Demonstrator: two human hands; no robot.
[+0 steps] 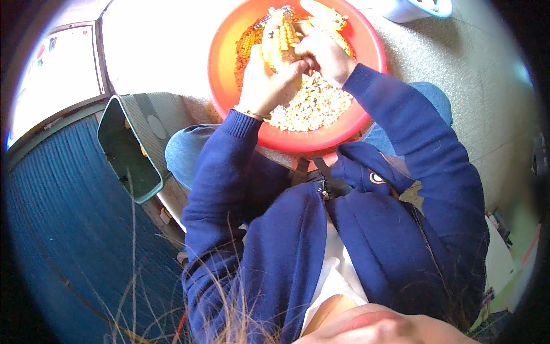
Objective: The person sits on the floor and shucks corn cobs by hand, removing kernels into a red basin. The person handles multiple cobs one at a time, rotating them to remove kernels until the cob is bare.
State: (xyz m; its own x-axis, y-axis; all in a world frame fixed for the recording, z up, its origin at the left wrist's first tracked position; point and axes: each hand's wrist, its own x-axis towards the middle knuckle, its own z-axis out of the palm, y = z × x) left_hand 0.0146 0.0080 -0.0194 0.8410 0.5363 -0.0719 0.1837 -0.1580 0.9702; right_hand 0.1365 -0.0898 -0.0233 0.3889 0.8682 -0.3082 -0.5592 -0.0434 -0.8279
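Note:
My left hand (268,81) grips an ear of corn (278,38) with yellow and dark kernels, held tilted over a red plastic basin (300,142). Part of the cob near my thumb is bare of kernels. My right hand (328,56) is against the right side of the same ear, fingers bent around it; its fingertips are partly hidden. Loose corn kernels (316,107), pale yellow with dark ones among them, lie heaped in the near part of the basin. More ears of corn (324,19) rest at its far side, washed out by bright light.
A green-rimmed bin (133,159) lies on its side at my left, by a blue ribbed surface (64,206). A pale blue bucket (414,10) stands beyond the basin on the right. The basin sits between my knees, above a speckled floor (481,99).

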